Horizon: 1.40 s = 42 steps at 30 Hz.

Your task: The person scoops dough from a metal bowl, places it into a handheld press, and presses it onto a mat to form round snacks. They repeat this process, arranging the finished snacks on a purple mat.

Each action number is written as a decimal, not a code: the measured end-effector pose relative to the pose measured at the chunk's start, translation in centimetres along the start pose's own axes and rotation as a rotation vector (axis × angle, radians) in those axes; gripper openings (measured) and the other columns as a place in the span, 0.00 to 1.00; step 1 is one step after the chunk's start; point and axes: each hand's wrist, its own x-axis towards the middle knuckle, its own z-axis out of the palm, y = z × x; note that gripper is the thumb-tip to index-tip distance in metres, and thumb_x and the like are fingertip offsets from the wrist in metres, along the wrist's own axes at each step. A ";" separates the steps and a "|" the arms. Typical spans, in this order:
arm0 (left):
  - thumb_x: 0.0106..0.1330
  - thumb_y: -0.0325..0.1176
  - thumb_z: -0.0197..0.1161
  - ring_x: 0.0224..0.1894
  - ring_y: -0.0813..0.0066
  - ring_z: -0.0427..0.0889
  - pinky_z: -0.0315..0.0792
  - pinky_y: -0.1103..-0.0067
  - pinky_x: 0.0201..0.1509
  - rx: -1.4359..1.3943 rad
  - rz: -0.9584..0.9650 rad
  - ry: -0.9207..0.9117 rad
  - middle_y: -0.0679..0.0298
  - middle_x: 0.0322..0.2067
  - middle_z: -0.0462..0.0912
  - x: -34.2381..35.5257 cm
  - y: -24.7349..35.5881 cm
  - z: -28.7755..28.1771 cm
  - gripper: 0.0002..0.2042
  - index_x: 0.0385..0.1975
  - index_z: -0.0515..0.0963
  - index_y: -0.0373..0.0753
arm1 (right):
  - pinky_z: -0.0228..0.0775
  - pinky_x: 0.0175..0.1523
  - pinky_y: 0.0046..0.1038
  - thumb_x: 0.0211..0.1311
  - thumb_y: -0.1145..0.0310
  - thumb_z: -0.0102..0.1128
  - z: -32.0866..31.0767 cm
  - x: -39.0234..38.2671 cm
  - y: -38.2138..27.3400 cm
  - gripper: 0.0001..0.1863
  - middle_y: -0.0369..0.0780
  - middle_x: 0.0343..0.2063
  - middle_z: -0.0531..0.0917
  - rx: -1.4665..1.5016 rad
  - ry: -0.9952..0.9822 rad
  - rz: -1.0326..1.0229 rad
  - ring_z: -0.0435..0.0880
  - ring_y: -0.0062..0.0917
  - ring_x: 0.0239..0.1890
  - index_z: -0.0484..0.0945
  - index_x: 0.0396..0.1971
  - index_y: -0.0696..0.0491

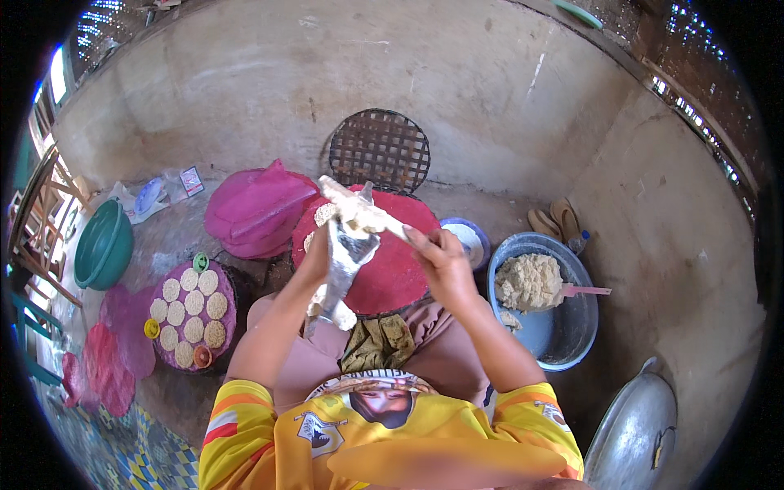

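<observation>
My left hand point(317, 260) grips a crumpled clear plastic sheet point(343, 265) that hangs over a round red tray point(392, 269) on my lap. A pale stick coated with dough point(359, 212) is held in my right hand point(437, 253), slanting up to the left across the plastic. Pale dough pieces point(325, 214) lie on the red tray's left side, partly hidden by the plastic.
A blue basin point(572, 327) with crumbly dough point(529, 282) and a pink spoon point(584, 291) sits at right. A purple tray point(224, 327) of round flat cakes lies at left, near a green bowl point(104, 245). A woven round rack point(380, 149) leans on the wall. A metal lid point(633, 429) is at lower right.
</observation>
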 end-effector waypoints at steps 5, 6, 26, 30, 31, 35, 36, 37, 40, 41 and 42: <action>0.52 0.26 0.59 0.39 0.82 0.73 0.69 0.84 0.43 0.165 0.000 0.017 0.65 0.39 0.74 0.3 -1.3 -2.2 0.20 0.47 0.67 0.35 | 0.65 0.36 0.33 0.43 0.79 0.56 3.7 -1.6 -0.6 0.25 0.44 0.27 0.71 -0.165 0.095 -0.032 0.71 0.35 0.30 0.72 0.46 0.45; 0.48 0.23 0.59 0.36 0.79 0.75 0.71 0.82 0.39 0.077 -0.182 0.056 0.63 0.36 0.75 0.4 -1.5 -2.9 0.19 0.44 0.69 0.35 | 0.65 0.36 0.33 0.43 0.79 0.56 3.6 -2.0 -0.7 0.25 0.44 0.27 0.71 -0.188 0.080 -0.036 0.71 0.35 0.30 0.72 0.47 0.44; 0.42 0.28 0.63 0.32 0.50 0.74 0.68 0.69 0.35 0.989 0.321 0.157 0.47 0.25 0.73 -0.2 -1.4 -2.6 0.16 0.31 0.68 0.31 | 0.70 0.25 0.29 0.44 0.73 0.50 -7.0 5.7 -6.6 0.18 0.40 0.22 0.78 -0.618 -0.697 -0.402 0.79 0.32 0.24 0.73 0.40 0.51; 0.44 0.28 0.61 0.39 0.53 0.76 0.69 0.71 0.40 0.807 0.271 0.336 0.46 0.33 0.76 1.8 0.2 -6.5 0.18 0.37 0.69 0.29 | 0.70 0.26 0.30 0.45 0.74 0.52 -10.3 4.7 -4.0 0.15 0.41 0.23 0.79 -0.508 -0.379 -0.146 0.79 0.33 0.22 0.75 0.37 0.51; 0.44 0.28 0.62 0.40 0.56 0.76 0.68 0.73 0.42 0.656 0.249 0.341 0.47 0.34 0.76 1.9 0.2 -6.5 0.20 0.38 0.69 0.29 | 0.70 0.26 0.30 0.45 0.74 0.53 -10.0 4.4 -3.2 0.14 0.41 0.23 0.79 -0.442 -0.272 -0.064 0.79 0.34 0.22 0.76 0.36 0.51; 0.44 0.29 0.63 0.42 0.61 0.75 0.67 0.76 0.46 0.437 0.298 0.270 0.48 0.36 0.76 1.7 0.3 -4.6 0.22 0.40 0.70 0.29 | 0.71 0.28 0.33 0.47 0.72 0.56 -3.3 1.2 -1.0 0.17 0.46 0.24 0.79 -0.036 -0.241 0.268 0.79 0.34 0.23 0.75 0.41 0.48; 0.43 0.30 0.63 0.42 0.58 0.75 0.66 0.74 0.47 0.544 0.410 0.200 0.47 0.36 0.76 1.5 0.3 -3.9 0.21 0.40 0.71 0.30 | 0.71 0.28 0.33 0.47 0.75 0.55 -1.4 0.3 -0.8 0.17 0.46 0.24 0.79 0.035 -0.093 0.190 0.80 0.34 0.24 0.74 0.41 0.48; 0.43 0.31 0.62 0.42 0.54 0.74 0.66 0.73 0.48 0.779 0.505 0.156 0.46 0.36 0.75 1.3 0.4 -3.3 0.21 0.39 0.71 0.30 | 0.70 0.27 0.27 0.48 0.82 0.52 -0.2 -0.6 -0.6 0.16 0.45 0.20 0.79 0.135 -0.019 0.124 0.80 0.29 0.21 0.74 0.39 0.57; 0.44 0.32 0.62 0.43 0.49 0.72 0.66 0.70 0.48 1.010 0.445 0.247 0.46 0.37 0.75 1.0 0.7 -2.6 0.20 0.39 0.72 0.32 | 0.69 0.26 0.29 0.49 0.80 0.53 1.4 -2.2 -0.2 0.16 0.48 0.20 0.77 0.106 0.013 0.015 0.78 0.35 0.20 0.73 0.42 0.59; 0.44 0.32 0.62 0.43 0.50 0.73 0.67 0.70 0.47 0.979 0.420 0.273 0.46 0.37 0.75 1.1 0.9 -2.8 0.20 0.39 0.72 0.32 | 0.69 0.25 0.30 0.49 0.79 0.54 1.4 -2.5 -0.3 0.16 0.48 0.20 0.77 0.117 -0.011 0.011 0.78 0.37 0.20 0.72 0.42 0.59; 0.44 0.32 0.61 0.43 0.50 0.73 0.67 0.70 0.47 0.955 0.395 0.272 0.47 0.37 0.75 1.2 1.0 -3.1 0.20 0.39 0.72 0.32 | 0.68 0.25 0.30 0.50 0.78 0.54 1.1 -2.7 -0.3 0.17 0.49 0.20 0.76 0.128 -0.016 0.002 0.77 0.38 0.20 0.72 0.42 0.59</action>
